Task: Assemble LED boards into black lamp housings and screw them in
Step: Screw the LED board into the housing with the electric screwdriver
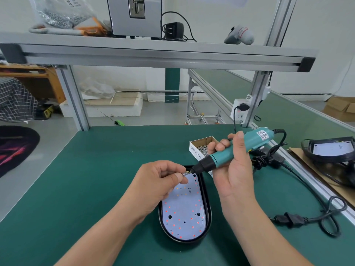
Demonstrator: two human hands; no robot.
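LED board (pixel 182 210) in housing (pixel 209 214), bench (pixel 96 189) centre; screw box (pixel 195 153) behind it to R; 2nd housing (pixel 307 149) far R.

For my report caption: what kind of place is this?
Probably a small factory assembly station: a green-matted workbench under an aluminium-frame shelf, a green conveyor belt beside it, and an electric screwdriver with a box of screws.

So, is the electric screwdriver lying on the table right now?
No, the right hand grips the electric screwdriver above the black lamp housing.
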